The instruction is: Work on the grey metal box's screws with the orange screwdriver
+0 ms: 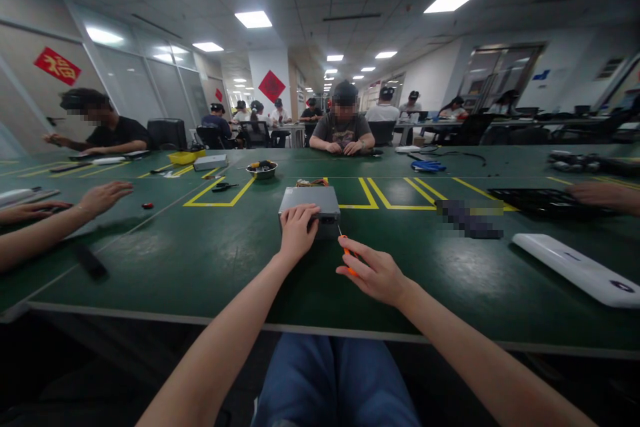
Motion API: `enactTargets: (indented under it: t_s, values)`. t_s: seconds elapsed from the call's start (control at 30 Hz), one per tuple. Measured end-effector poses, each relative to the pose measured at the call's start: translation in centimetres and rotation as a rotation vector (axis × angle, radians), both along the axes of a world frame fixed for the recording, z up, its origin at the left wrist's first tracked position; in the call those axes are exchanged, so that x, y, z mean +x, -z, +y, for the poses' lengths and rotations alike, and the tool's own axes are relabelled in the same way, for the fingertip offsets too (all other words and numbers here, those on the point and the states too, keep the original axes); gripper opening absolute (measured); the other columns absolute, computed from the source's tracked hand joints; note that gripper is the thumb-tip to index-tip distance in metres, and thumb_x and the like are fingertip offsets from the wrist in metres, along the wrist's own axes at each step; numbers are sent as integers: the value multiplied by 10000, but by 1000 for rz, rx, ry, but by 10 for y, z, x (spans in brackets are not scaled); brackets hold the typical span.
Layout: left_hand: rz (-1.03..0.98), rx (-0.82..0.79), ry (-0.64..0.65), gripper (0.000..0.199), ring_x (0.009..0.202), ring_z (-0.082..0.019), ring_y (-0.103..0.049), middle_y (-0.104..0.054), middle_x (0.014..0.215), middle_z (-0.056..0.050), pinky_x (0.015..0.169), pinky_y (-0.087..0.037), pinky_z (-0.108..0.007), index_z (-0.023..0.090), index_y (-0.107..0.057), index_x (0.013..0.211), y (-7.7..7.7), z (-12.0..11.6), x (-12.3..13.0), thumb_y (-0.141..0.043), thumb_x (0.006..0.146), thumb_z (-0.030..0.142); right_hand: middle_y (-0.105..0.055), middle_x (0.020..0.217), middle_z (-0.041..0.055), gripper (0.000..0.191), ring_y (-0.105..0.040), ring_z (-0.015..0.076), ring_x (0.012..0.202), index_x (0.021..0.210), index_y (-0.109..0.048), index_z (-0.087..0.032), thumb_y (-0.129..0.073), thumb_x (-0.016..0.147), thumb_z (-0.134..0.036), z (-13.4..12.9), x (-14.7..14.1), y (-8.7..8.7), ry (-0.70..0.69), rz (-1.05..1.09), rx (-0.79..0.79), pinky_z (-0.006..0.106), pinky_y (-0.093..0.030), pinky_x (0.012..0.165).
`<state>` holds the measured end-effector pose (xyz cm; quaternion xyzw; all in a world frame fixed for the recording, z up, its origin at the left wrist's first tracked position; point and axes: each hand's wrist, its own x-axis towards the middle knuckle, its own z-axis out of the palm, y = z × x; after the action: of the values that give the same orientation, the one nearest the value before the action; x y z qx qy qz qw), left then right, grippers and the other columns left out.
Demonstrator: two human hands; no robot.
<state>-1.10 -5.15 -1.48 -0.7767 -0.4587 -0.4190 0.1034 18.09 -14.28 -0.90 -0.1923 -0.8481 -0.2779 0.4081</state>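
Note:
A grey metal computer power supply [320, 199] sits on the green table in front of me, a socket in its near face and coloured wires at its back. My left hand [299, 233] grips its left part, fingers over the top and front edge. An orange-handled screwdriver [350, 263] is pinched in the fingers of my right hand [376, 271]. Its thin shaft points up toward the front right corner of the power supply; whether the tip touches a screw is too small to tell.
Yellow tape lines [373, 192] mark the table behind the power supply. A bowl of tools [261, 169] stands back left, a yellow tray [183, 157] beyond it. A white casing [575, 267] lies right. Co-workers' hands show at left [103, 203] and right [603, 195].

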Motion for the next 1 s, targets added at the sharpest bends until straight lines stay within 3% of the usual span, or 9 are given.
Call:
enactTargets:
  t_s: [0.13, 0.33, 0.5, 0.77, 1.0]
  values:
    - [-6, -2, -6, 258, 1118, -198, -498, -597, 1189, -9, 961, -283, -392, 289, -560, 1076, 0, 0, 0, -510, 832, 220, -542, 1198, 193, 270, -532, 244, 1149, 1094, -479, -145, -546, 836, -183, -1, 1, -1, -5, -59, -29, 320, -545, 836]
    - [-4, 8, 2, 259, 1121, -191, -496, -597, 1190, -5, 961, -283, -386, 287, -552, 1081, 0, 0, 1, -506, 835, 216, -609, 1098, 135, 281, -584, 205, 1079, 1045, -455, -181, -611, 815, -223, 0, -1, -2, -9, 43, 32, 292, -563, 811]
    - [-4, -2, -6, 269, 1114, -194, -499, -599, 1184, -7, 963, -287, -392, 290, -556, 1085, 0, 1, 0, -510, 830, 216, -612, 1112, 145, 296, -588, 205, 1076, 1060, -443, -171, -608, 814, -184, 0, 0, -6, -32, 67, 67, 295, -573, 797]
    - [-2, -10, 0, 265, 1126, -194, -491, -594, 1198, -6, 971, -278, -391, 288, -555, 1084, 1, 1, 0, -508, 832, 219, -580, 1154, 175, 319, -518, 242, 1164, 1049, -448, -133, -633, 790, -155, 6, -12, -1, -107, -49, 71, 340, -537, 889]
    - [-1, -4, 0, 272, 1127, -190, -490, -592, 1201, 0, 971, -269, -387, 289, -552, 1084, 1, 1, 0, -509, 829, 207, -587, 1125, 171, 285, -505, 236, 1176, 1046, -451, -125, -610, 812, -160, 11, -16, 0, -73, -72, 92, 334, -532, 898]
